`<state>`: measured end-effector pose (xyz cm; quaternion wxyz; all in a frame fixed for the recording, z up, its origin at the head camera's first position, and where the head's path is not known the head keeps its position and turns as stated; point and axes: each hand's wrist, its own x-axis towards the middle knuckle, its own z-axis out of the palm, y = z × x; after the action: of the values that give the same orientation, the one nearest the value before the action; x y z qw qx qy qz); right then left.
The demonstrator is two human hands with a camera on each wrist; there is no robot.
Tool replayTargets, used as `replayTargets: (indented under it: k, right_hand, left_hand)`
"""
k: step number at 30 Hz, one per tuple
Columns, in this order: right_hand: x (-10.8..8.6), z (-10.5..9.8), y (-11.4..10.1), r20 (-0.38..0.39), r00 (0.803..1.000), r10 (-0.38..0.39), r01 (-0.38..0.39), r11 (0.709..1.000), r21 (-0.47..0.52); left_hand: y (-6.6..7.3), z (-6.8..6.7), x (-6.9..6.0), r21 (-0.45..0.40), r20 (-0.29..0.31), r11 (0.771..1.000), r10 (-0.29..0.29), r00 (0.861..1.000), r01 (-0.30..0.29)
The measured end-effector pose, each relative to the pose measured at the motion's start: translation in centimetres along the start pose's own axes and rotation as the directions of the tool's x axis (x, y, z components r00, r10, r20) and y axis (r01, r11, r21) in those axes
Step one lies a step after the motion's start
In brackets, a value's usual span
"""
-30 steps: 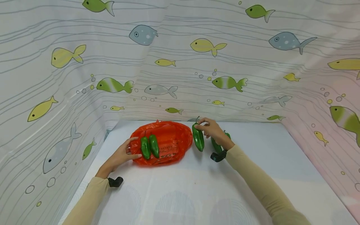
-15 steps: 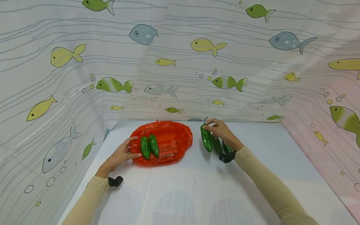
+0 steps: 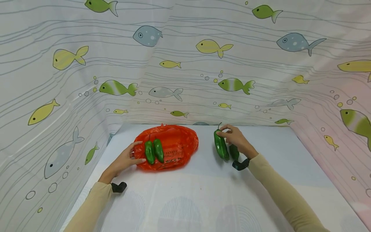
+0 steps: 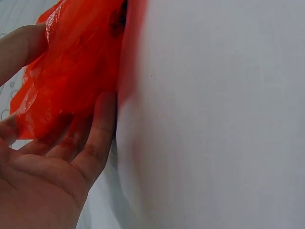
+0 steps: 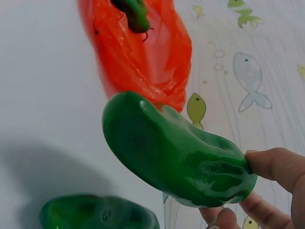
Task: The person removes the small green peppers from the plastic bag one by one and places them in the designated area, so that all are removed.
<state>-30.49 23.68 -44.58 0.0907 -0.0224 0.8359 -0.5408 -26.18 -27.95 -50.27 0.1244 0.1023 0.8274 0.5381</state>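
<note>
A red plastic bag [image 3: 188, 141] lies spread on the table, with two green peppers [image 3: 149, 153] side by side on its left part. My left hand [image 3: 123, 161] holds the bag's left edge; in the left wrist view the thumb and fingers of that hand [image 4: 52, 167] lie around the red plastic [image 4: 81, 62]. To the right of the bag, my right hand [image 3: 236, 138] pinches a green pepper [image 3: 221, 146] near its stem end, tip downward. Another pepper [image 3: 234, 152] shows below this hand, partly hidden. In the right wrist view the held pepper [image 5: 167, 148] hangs above a pepper [image 5: 100, 212] on the table.
Fish-patterned cloth [image 3: 185, 74] stands behind the white table [image 3: 179, 187] and along both sides. Each wrist carries a small black device, one by the left sleeve [image 3: 119, 187] and one by the right [image 3: 240, 164].
My right hand has moved to the right with its pepper, away from the bag and in front of the peppers there. My left hand and the bag have stayed where they were.
</note>
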Motion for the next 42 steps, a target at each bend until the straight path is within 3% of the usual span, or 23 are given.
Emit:
replayTargets:
  k: [11,27,42]
  right_hand:
    - [-0.7,-1.8,1.3,-0.036,0.998,0.049,-0.049,0.999,0.016]
    - [-1.5,-4.1,4.0,-0.079,0.996,0.05,-0.052,0.999,-0.016]
    - [-2.2,-5.9,6.2,-0.13,0.982,0.137,-0.141,0.99,-0.02]
  left_hand:
    - [0.1,0.0,-0.1,-0.01,0.001,1.0,0.004,1.0,-0.004]
    - [0.3,0.1,-0.1,-0.001,-0.001,1.0,0.0,1.0,0.0]
    - [0.0,0.0,0.0,-0.013,0.008,1.0,0.005,1.0,-0.005]
